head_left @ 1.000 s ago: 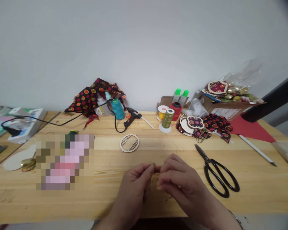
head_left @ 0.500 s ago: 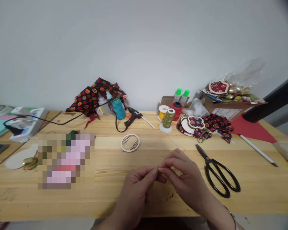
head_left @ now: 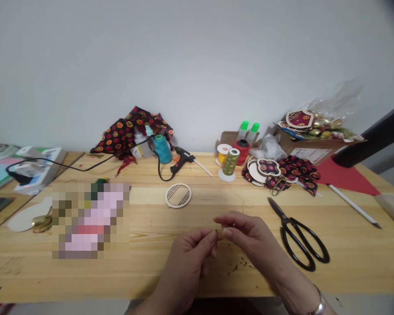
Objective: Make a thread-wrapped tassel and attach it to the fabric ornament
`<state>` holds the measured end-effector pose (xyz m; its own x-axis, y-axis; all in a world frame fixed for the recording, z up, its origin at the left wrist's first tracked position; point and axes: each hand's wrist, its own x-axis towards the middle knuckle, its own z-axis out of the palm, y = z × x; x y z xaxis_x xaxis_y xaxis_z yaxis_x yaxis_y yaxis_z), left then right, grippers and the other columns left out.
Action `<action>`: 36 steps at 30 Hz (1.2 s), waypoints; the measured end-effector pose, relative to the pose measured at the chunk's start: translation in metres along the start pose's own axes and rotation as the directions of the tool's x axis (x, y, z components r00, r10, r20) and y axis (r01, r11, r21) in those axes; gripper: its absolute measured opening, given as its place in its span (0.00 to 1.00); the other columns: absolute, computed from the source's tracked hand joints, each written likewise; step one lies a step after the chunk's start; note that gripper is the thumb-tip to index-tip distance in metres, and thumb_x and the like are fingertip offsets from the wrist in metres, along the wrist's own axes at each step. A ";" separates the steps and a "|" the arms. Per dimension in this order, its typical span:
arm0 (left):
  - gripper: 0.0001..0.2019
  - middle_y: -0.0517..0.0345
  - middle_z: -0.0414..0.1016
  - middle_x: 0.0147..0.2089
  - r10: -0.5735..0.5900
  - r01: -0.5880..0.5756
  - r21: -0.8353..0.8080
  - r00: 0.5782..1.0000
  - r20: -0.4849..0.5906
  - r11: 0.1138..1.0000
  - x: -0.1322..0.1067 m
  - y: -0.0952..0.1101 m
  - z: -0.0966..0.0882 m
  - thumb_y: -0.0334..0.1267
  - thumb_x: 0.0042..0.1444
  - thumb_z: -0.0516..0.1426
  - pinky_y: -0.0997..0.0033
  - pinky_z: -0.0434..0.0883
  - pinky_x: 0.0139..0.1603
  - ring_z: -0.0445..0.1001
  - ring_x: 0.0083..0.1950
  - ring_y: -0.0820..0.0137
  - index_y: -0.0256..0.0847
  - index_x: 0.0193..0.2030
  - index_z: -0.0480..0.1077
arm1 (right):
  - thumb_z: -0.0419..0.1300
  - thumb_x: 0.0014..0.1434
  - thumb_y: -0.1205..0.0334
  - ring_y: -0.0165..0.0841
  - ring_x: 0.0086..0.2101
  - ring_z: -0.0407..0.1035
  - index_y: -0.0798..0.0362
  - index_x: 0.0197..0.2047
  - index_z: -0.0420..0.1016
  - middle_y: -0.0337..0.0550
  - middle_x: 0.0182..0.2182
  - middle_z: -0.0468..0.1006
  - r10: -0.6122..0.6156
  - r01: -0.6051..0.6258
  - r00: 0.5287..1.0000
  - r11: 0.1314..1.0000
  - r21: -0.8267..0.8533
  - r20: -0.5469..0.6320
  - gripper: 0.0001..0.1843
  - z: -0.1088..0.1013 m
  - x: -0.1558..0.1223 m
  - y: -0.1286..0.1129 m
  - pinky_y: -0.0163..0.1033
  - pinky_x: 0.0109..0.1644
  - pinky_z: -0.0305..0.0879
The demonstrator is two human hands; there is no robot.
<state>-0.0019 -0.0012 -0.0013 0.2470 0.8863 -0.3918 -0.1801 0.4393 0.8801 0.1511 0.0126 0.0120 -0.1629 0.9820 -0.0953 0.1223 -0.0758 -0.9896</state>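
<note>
My left hand (head_left: 192, 258) is closed in a pinch above the table's near middle. A tiny olive bit of thread (head_left: 216, 231) shows at its thumb tip; the rest is hidden by the fingers. Close against it, my right hand (head_left: 251, 236) has thumb and index finger apart, with the lower fingers partly hidden behind the thumb. A faint loose thread (head_left: 244, 202) lies on the wood beyond the hands. Ahead and to the left is an oval wooden lattice frame (head_left: 167, 197). Black-handled scissors (head_left: 290, 227) lie to the right of my right hand.
Behind stand an olive thread spool (head_left: 231, 162), a red thread cone (head_left: 242, 152) and a teal cone (head_left: 163, 149). A glue gun (head_left: 182, 159) lies beside the teal cone. Patterned fabric pieces (head_left: 298, 170) and a white pencil (head_left: 353, 204) are at right. A blurred pinkish thing (head_left: 95, 214) lies left.
My right thumb and index finger have parted, and the index finger has straightened outward. The left hand keeps its pinch in nearly the same place.
</note>
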 end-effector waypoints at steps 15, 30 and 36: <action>0.17 0.69 0.52 0.14 -0.045 0.044 0.032 0.999 0.019 0.999 -0.002 0.001 0.002 0.45 0.50 0.59 0.77 0.46 0.17 0.47 0.16 0.80 0.37 0.18 0.65 | 0.66 0.45 0.65 0.29 0.26 0.66 0.53 0.23 0.79 0.37 0.22 0.74 0.011 -0.020 0.998 0.990 0.142 0.062 0.02 -0.002 0.007 0.004 0.34 0.33 0.60; 0.12 0.64 0.62 0.22 -0.124 0.131 -0.328 0.991 0.044 0.935 0.000 -0.001 0.006 0.44 0.50 0.61 0.80 0.45 0.19 0.49 0.20 0.83 0.34 0.34 0.74 | 0.62 0.47 0.60 0.27 0.24 0.61 0.56 0.23 0.72 0.35 0.20 0.70 0.086 -0.080 0.994 0.994 0.081 -0.073 0.08 -0.004 0.008 -0.002 0.34 0.30 0.57; 0.12 0.65 0.61 0.22 -0.090 0.103 -0.281 0.994 0.057 0.954 -0.001 -0.001 0.007 0.43 0.50 0.61 0.79 0.46 0.19 0.50 0.20 0.82 0.34 0.28 0.72 | 0.61 0.49 0.61 0.28 0.25 0.62 0.56 0.23 0.72 0.35 0.20 0.70 0.045 -0.041 0.996 0.997 0.062 -0.081 0.07 -0.003 0.009 -0.004 0.34 0.31 0.59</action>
<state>0.0043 -0.0034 0.0002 0.3163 0.8332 -0.4536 -0.4136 0.5514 0.7244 0.1521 0.0223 0.0156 -0.0773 0.9883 -0.1311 0.0683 -0.1260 -0.9897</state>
